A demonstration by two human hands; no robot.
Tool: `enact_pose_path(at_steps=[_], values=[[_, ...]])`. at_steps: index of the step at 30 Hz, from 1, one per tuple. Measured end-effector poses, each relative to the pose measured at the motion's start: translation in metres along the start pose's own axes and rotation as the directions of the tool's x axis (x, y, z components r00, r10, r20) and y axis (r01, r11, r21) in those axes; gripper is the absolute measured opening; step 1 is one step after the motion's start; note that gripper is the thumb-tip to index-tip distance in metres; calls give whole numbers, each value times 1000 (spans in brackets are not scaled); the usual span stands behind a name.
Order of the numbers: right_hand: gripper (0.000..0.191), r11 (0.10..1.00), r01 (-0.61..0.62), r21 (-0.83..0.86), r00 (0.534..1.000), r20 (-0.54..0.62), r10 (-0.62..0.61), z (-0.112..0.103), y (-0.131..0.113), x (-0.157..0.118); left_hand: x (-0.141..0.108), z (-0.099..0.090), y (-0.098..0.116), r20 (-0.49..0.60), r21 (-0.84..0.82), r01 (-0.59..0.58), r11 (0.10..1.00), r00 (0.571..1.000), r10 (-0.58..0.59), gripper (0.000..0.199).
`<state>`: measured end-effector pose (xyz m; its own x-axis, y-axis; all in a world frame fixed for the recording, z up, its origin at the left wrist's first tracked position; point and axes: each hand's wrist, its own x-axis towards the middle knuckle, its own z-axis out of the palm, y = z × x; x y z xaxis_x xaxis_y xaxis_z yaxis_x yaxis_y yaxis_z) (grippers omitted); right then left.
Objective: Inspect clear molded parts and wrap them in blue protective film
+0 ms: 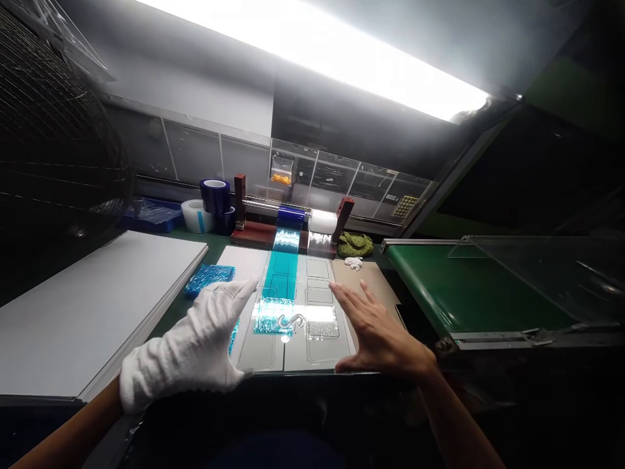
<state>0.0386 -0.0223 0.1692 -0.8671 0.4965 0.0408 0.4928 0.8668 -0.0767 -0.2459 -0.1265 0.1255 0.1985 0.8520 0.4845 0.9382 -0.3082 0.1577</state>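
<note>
A clear panel (319,352) lies flat at the near edge of the bench, between the two hands. Its left side is bordered by the gloved left hand (208,332) and its right side by the bare right hand (374,329); on each, the thumb is spread from the fingers, with nothing seen clamped, and whether the panel's edges are pressed cannot be told. A blue film strip (282,277) is run toward it from a blue roll (291,216), mounted beside a white roll (323,221) on a dark-red stand (258,233) at the far side. The film could be creased or set crooked if the panel is nudged unevenly, and smudges could be left by the bare fingertips. A paper stack (122,293) is placed at left, a green belt (434,277) at right.
</note>
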Motion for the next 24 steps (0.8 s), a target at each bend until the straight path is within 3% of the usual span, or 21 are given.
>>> enact_pose_path(at_steps=[4,8,11,16,18,20,22,24], values=[[122,977,-6,212,999,-36,14,22,-1,0,-12,19,5,2,-343,22,939,1000,-23,114],[126,899,19,438,999,-47,2,46,0,0,-17,44,22,0,-685,119,719,987,-163,104],[125,866,11,499,998,-53,17,52,2,0,-15,54,31,47,-752,169,637,978,-203,106],[123,847,34,530,998,-66,2,53,5,0,-11,58,33,51,-795,149,588,982,-181,109],[123,867,15,498,998,-56,15,50,10,-4,-11,56,24,63,-780,143,610,986,-151,108],[123,915,-12,403,999,-32,27,41,14,-7,-8,48,12,127,-700,145,699,989,-78,108],[123,970,-24,241,999,-23,30,26,11,-8,2,34,2,256,-509,130,851,967,6,110],[124,999,-21,45,999,-40,23,10,1,-2,18,18,2,407,-207,78,975,913,13,110]])
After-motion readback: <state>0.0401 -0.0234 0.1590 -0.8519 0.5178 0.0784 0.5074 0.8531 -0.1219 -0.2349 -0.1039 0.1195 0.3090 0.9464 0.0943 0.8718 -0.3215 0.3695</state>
